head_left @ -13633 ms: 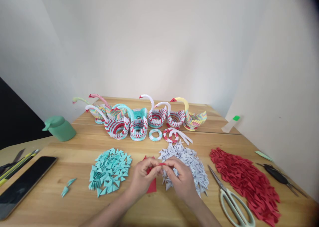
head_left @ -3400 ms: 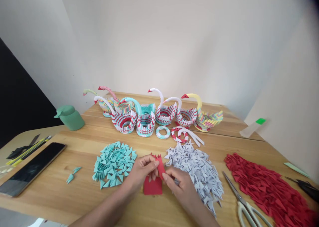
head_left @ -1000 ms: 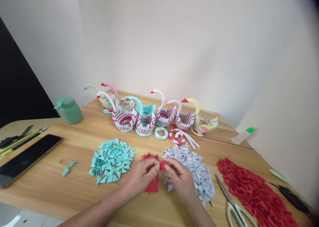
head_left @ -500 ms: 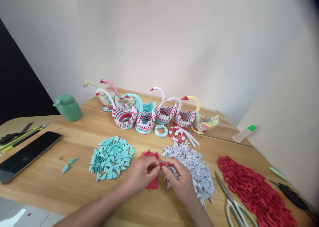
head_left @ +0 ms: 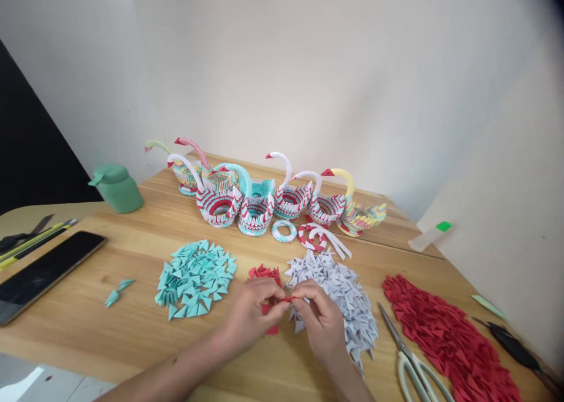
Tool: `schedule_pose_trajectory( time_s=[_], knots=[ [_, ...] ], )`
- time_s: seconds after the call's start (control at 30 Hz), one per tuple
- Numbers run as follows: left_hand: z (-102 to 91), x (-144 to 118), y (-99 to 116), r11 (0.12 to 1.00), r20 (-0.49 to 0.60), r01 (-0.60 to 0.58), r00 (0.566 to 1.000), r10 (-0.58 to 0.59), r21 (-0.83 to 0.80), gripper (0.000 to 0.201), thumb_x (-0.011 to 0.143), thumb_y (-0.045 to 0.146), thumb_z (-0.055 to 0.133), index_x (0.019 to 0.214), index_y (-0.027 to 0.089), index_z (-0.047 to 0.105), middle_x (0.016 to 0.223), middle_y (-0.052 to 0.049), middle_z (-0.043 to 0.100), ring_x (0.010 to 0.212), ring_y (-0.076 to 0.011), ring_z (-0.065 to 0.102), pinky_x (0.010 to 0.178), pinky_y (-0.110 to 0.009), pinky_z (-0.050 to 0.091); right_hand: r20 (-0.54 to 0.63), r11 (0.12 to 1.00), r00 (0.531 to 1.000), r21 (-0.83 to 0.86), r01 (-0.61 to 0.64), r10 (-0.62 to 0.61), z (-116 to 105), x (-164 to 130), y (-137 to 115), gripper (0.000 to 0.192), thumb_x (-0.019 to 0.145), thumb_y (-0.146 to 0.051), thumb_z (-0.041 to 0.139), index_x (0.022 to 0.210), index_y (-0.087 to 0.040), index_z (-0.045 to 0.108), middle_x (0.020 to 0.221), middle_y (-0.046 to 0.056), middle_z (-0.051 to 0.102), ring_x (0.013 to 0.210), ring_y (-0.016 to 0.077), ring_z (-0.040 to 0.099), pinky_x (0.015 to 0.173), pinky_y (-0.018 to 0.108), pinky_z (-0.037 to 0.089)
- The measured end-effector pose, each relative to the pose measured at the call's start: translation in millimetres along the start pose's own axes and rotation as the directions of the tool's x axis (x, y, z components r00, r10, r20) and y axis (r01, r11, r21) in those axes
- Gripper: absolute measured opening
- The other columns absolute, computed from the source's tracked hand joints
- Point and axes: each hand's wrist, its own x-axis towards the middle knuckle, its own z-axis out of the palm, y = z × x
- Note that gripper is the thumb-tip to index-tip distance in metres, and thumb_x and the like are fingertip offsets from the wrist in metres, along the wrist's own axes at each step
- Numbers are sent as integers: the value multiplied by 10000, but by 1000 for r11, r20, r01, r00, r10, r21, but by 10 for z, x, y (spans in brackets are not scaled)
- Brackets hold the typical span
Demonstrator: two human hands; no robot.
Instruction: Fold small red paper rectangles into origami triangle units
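Observation:
Between the fingertips of my left hand (head_left: 258,305) and my right hand (head_left: 319,311) is a small strip of folded red paper (head_left: 288,299). Both hands pinch it, one at each end, above the wooden table. Partly hidden behind my left hand lie a small heap of red folded pieces (head_left: 263,272) and some flat red paper (head_left: 272,329). A pile of pale grey-lilac folded paper triangles (head_left: 352,308) spreads beside and beyond my right hand. Left of my left hand is a pile of turquoise paper triangles (head_left: 198,278).
Several folded-paper swans (head_left: 258,214) line the back, with paper rings (head_left: 284,231) before them. Scissors (head_left: 409,355) and a big red paper pile (head_left: 449,337) lie right. A phone (head_left: 48,272), a green container (head_left: 118,189) and two loose turquoise pieces (head_left: 115,296) are left.
The red paper between my fingers now looks thinner and more edge-on. My left hand has shifted slightly, covering more of the flat red paper. The view has moved a little.

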Motion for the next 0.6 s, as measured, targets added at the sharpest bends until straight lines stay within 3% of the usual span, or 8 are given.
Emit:
schedule_pose_trajectory(
  time_s=[0.13, 0.33, 0.5, 0.6],
  knots=[
    [6, -10, 14, 1000, -8, -17, 1000, 17, 26, 155, 811, 154, 587, 658, 154, 566, 615, 13, 579, 583, -113, 529, 577, -208, 368, 10, 1000, 1000, 16, 2, -2, 7, -17, -3, 97, 884, -194, 537, 826, -218, 611, 747, 9, 577, 714, 155, 570, 645, 268, 443],
    [-56, -19, 21, 954, 64, -227, 974, 219, 195, 203, 889, 199, 523, 692, 160, 553, 675, -14, 603, 652, -140, 541, 623, -247, 352, 31, 1000, 999, -6, 10, -10, -13, -6, -47, 144, 900, -212, 503, 772, -200, 568, 712, 7, 548, 677, 148, 546, 630, 272, 437],
    [-107, -17, -85, 949, 187, -188, 972, 143, 253, 215, 908, 243, 509, 725, 167, 593, 700, -23, 633, 686, -152, 571, 679, -266, 383, 159, 991, 983, -90, 103, -88, -47, 36, -47, 85, 895, -215, 536, 863, -213, 614, 737, 15, 600, 695, 157, 570, 644, 278, 448],
    [-137, 34, -127, 947, 218, -184, 968, 127, 265, 196, 891, 260, 543, 734, 176, 624, 706, -19, 659, 694, -154, 593, 707, -276, 397, 177, 977, 975, -140, 162, -136, -42, 41, -56, 131, 906, -198, 508, 818, -213, 604, 729, 22, 603, 705, 165, 565, 650, 290, 440]
  ],
)
